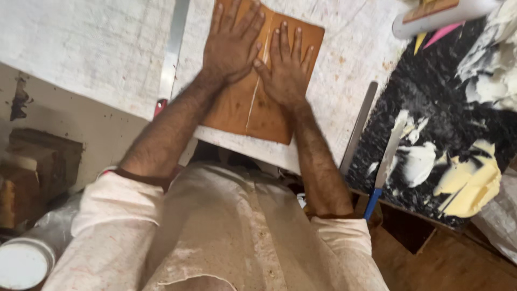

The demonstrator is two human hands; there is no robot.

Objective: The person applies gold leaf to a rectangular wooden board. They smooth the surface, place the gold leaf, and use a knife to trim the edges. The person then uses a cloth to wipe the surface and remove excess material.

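A brown, flat leather-like sheet (269, 116) with a pale seam down its middle lies on a white worktable (91, 48). My left hand (232, 43) presses flat on its left half, fingers spread. Just right of the seam, my right hand (286, 67) lies flat too, fingers apart, and its thumb touches the left hand. Neither hand holds anything.
A long metal ruler (173, 51) with a red end lies left of the sheet. Right of it lie a grey metal strip (360, 124), a blue-handled blade (389, 156) and a black board (431, 97) smeared with white and yellow paste. A white tube (431, 19) sits top right.
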